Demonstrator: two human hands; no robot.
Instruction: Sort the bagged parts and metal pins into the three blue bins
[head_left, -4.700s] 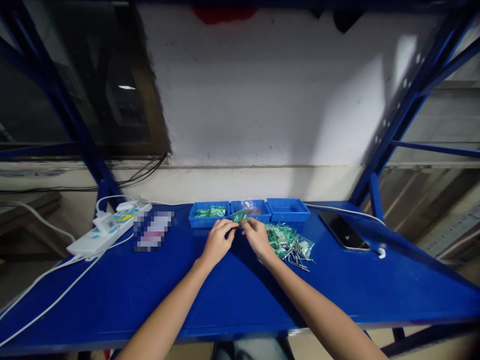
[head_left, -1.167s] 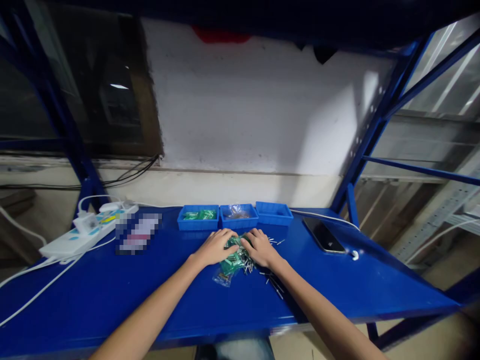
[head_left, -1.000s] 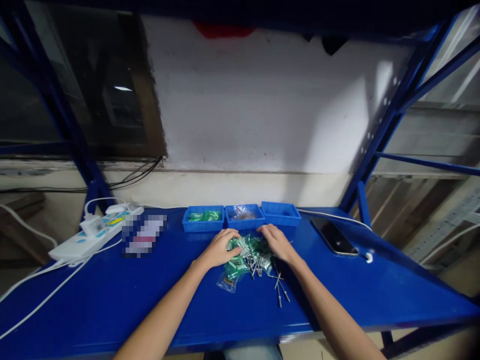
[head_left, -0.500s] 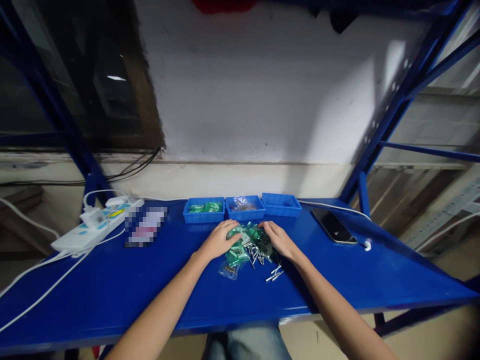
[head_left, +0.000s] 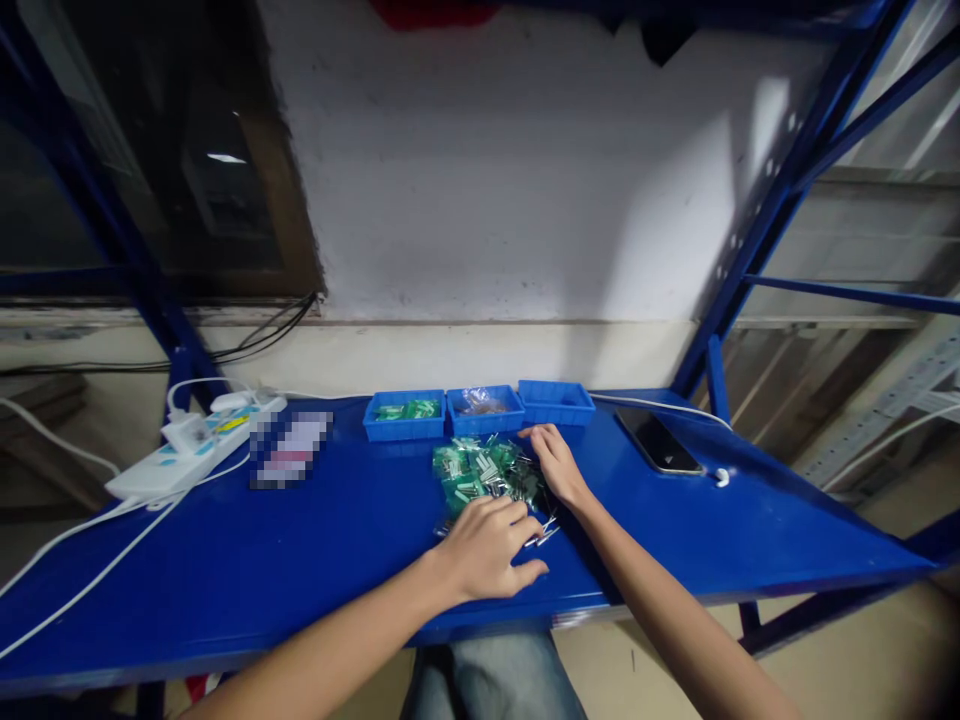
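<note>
A pile of small green-and-white packets in clear plastic [head_left: 469,462], mixed with slim silver metal pins, lies on the blue table. My left hand [head_left: 491,548] is over the near side of this pile, fingers bent and spread, thumb stretched to the right. Loose silver pins [head_left: 550,530] show just beyond its fingertips. At the pile's right edge rests my right hand [head_left: 556,465], fingers loosely bent against the pieces, with nothing visibly held. Part of the near side of the pile is hidden under my left hand.
Behind the pile stand a blue bin with green packets [head_left: 405,430], a blue bin with a clear bag [head_left: 486,420] and another blue bin [head_left: 556,412]. A phone [head_left: 660,442] and a white earbud [head_left: 721,478] lie right; a power strip [head_left: 187,455] with cables lies left.
My left hand has moved from the pile's left side toward me and right, over its near edge. The pile looks more spread at the back left. My right hand stays beside it.
</note>
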